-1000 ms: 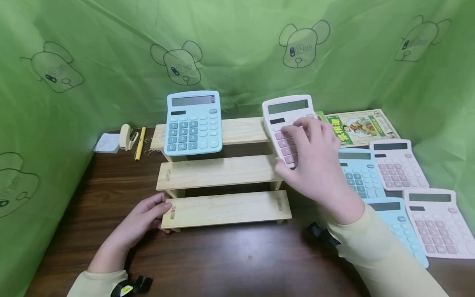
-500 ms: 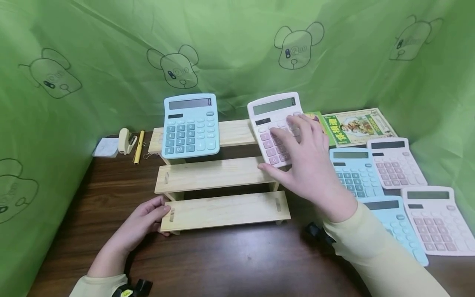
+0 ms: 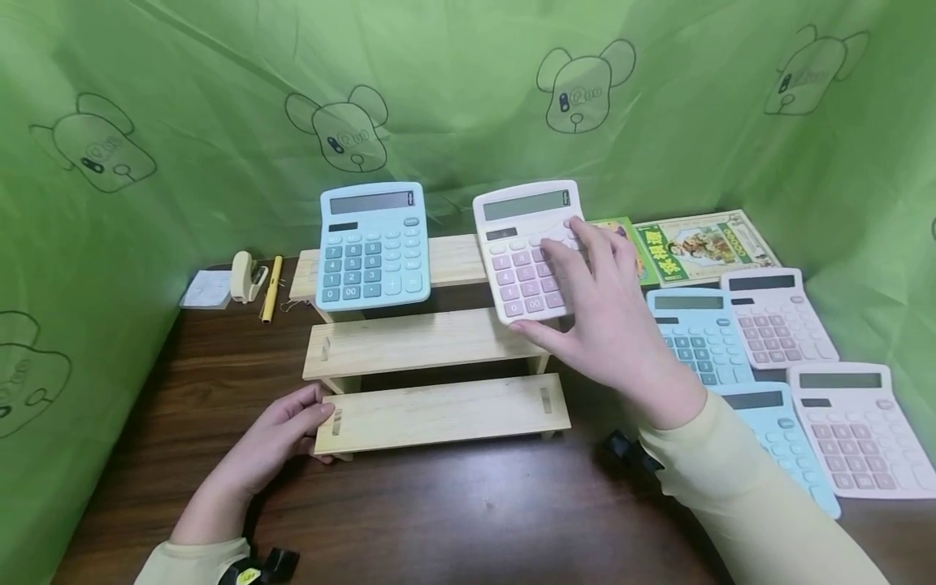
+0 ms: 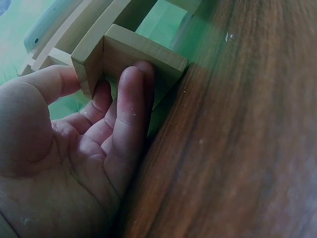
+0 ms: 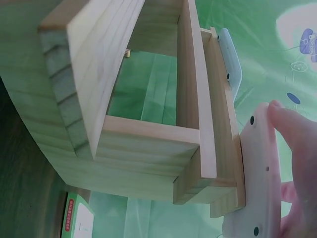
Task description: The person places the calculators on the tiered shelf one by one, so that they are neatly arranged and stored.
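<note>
A wooden three-step rack (image 3: 439,414) stands on the dark table. My left hand (image 3: 281,431) pinches the left end of its lowest step, thumb on top and fingers underneath, as the left wrist view shows at the wooden end (image 4: 143,47). On the top step, at the right, leans a white calculator with pink keys (image 3: 530,211). My right hand (image 3: 610,333) holds it, thumb at the lower edge and fingers spread over the right of its keys. The right wrist view has the calculator's side (image 5: 260,163) against the top step. A blue calculator (image 3: 376,231) leans at the top step's left.
Several more calculators lie at the right, among them a blue one (image 3: 687,325) and a pink-keyed one (image 3: 859,431). Behind them lies a picture booklet (image 3: 705,248). A stapler (image 3: 244,276), a yellow pen (image 3: 272,291) and paper (image 3: 206,290) sit far left. Green cloth (image 3: 468,97) walls the table.
My right hand has brought the pink-keyed calculator leftward along the top step and turned it a little more upright. My left hand has kept its grip on the rack; the view has shifted slightly.
</note>
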The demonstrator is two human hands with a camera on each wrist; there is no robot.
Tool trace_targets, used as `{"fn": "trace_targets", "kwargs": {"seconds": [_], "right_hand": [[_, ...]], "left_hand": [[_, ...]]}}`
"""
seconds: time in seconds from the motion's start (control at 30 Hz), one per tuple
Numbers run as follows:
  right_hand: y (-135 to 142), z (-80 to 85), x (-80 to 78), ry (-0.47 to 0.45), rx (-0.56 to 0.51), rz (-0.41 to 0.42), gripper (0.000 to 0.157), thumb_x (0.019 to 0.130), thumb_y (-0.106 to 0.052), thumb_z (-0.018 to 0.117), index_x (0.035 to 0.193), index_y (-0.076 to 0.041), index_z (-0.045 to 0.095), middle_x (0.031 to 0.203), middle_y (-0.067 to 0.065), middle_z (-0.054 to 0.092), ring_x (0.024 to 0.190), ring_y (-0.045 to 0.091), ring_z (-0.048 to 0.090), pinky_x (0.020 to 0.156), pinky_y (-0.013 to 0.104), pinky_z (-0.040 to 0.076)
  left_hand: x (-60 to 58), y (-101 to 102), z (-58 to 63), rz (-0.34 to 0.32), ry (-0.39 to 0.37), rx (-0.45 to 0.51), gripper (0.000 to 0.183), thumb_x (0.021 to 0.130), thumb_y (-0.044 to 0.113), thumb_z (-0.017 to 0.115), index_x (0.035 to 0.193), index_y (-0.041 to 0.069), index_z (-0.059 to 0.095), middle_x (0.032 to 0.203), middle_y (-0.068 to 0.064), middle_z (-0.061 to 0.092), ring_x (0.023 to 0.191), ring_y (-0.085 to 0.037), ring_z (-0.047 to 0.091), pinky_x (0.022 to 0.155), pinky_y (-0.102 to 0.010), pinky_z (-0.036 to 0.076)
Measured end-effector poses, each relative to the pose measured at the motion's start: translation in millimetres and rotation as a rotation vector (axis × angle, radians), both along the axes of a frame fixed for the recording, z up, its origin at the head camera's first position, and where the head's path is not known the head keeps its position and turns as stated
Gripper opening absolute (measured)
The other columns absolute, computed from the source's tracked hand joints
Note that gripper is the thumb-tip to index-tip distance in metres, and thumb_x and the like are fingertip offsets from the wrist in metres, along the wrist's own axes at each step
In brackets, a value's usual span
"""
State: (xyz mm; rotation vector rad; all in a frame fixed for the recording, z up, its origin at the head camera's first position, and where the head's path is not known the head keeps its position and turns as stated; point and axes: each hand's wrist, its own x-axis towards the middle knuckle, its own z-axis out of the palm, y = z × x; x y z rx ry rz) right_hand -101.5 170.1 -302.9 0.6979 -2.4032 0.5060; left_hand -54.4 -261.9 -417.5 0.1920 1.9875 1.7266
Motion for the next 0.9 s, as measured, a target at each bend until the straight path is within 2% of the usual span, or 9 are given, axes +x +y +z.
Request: {"fn": "trace_targets", "kwargs": {"seconds": [0.27,0.47,0.6,0.9], "right_hand": [[-0.6,-0.4,0.7,-0.029,-0.011,0.034,0.073,0.078,-0.053,0.072,0.133,-0.01,0.051,0.15,0.022,0.028,0.133,0.042,0.024,0.106,0.059,0.024],[-3.0,0.8,0.9,-0.006,-0.073,0.115,0.054,0.082,-0.036,0.071,0.126,-0.007,0.057,0.148,0.02,0.034,0.137,0.036,0.028,0.111,0.053,0.027],[-4.8,1.1,0.8,0.001,-0.109,0.135,0.045,0.083,-0.027,0.068,0.123,-0.008,0.06,0.147,0.017,0.037,0.135,0.034,0.032,0.109,0.051,0.031],[-3.7,-0.2,-0.8,0.024,-0.137,0.161,0.037,0.082,-0.015,0.065,0.119,-0.009,0.064,0.139,0.017,0.045,0.13,0.035,0.039,0.107,0.05,0.033]], "left_hand": [[-1.1,0.0,-0.8,0.005,0.0,-0.003,0.03,0.104,0.025,0.046,0.106,-0.005,0.047,0.1,-0.027,0.059,0.084,-0.04,0.065,0.064,-0.054,0.056],[-0.7,-0.2,-0.1,0.006,-0.003,-0.007,0.03,0.104,0.025,0.046,0.107,-0.005,0.047,0.101,-0.027,0.059,0.084,-0.04,0.065,0.064,-0.054,0.056],[0.3,-1.5,0.5,0.003,-0.005,-0.009,0.031,0.104,0.025,0.045,0.109,-0.006,0.047,0.101,-0.027,0.06,0.084,-0.04,0.066,0.064,-0.054,0.056],[-0.5,0.4,1.2,-0.001,0.0,-0.007,0.03,0.104,0.025,0.046,0.107,-0.006,0.047,0.1,-0.026,0.06,0.084,-0.039,0.066,0.064,-0.053,0.056]]}}
